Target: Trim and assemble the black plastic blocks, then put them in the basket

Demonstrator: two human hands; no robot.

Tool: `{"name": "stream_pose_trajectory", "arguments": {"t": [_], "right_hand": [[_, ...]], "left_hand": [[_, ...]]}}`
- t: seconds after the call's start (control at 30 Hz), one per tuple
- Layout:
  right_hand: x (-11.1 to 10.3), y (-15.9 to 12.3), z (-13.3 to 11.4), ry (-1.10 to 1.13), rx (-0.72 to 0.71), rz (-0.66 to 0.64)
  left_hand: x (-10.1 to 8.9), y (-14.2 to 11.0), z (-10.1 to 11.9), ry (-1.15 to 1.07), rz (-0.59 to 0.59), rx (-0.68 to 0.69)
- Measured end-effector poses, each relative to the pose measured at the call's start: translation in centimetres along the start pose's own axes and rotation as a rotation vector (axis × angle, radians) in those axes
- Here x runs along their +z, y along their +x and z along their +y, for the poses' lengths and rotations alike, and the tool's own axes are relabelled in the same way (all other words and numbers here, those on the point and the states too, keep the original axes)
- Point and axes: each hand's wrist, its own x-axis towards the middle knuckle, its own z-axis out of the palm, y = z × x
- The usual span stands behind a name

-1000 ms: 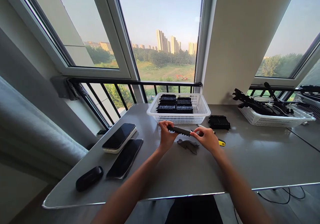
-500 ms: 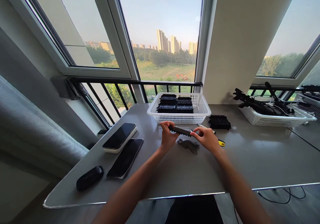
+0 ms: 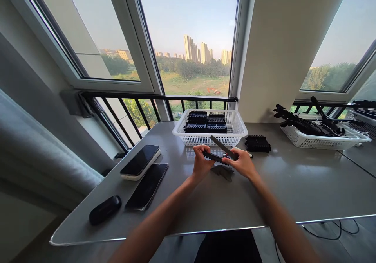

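My left hand [image 3: 202, 163] is closed on the left end of a black strip with a toothed edge [image 3: 213, 157]. Closed fingers of my right hand [image 3: 243, 163] grip a flat dark strip [image 3: 221, 145], which slants up and left over the toothed one. Both strips meet at my right fingertips; whether they are joined there I cannot tell. A small shiny bit shows at that spot. Below the hands lies a crumpled dark grey piece [image 3: 223, 173]. A thin white stick-like thing [image 3: 249, 154] pokes out behind my right hand.
Behind the hands, a white basket [image 3: 211, 139] holds several black ridged pieces [image 3: 205, 123]. Another black ridged piece [image 3: 257, 143] lies right of it. A second basket [image 3: 317, 141] carries black parts and cables. Two phone-like slabs [image 3: 147, 186] and a black case [image 3: 105, 210] lie left.
The flat dark strip now stands up at a slant from the toothed one. Both hands have shifted slightly, my left one to the right. The yellow item by my right wrist is out of sight.
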Motion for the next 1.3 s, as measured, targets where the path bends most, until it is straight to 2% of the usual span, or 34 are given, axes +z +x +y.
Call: {"name": "stream_pose_trajectory", "arguments": {"t": [0.23,0.43,0.53,0.63,0.73,0.8,0.9,1.0,1.07,1.17,1.3], "right_hand": [[0.6,-0.2,-0.5,-0.017,0.007,0.018],[1.1,-0.6,-1.4,-0.036,-0.011,0.024],[0.8,-0.4,-1.2,-0.015,0.009,0.020],[0.4,-0.1,-0.6,0.024,0.053,0.033],[0.2,0.1,-0.1,0.181,0.176,-0.001],[0.3,0.1,-0.1,0.369,0.303,-0.072],[0.5,0.0,-0.4,0.607,0.419,-0.132],[0.5,0.0,-0.4,0.728,0.427,-0.083],[0.5,0.1,-0.2,0.784,0.434,-0.038],[0.3,0.5,0.2,0.831,0.443,0.048],[0.1,0.7,0.4,0.801,0.448,0.162]], "left_hand": [[0.3,-0.4,0.4,0.018,-0.024,0.032],[0.9,-1.5,-0.1,0.048,-0.115,0.170],[0.6,-1.3,0.0,0.055,-0.091,0.206],[0.1,-0.7,0.2,0.093,0.000,0.195],[-0.3,-0.3,0.2,0.101,0.092,0.208],[-0.5,-0.2,0.1,0.095,0.104,0.239],[-0.6,-0.2,0.3,0.066,0.057,0.305],[-0.6,-0.2,1.0,0.052,-0.005,0.348],[-0.5,-0.2,1.3,0.072,-0.034,0.314],[-0.2,-0.1,1.2,0.026,-0.087,0.194],[0.2,0.4,0.5,-0.275,-0.174,-0.032]]}}
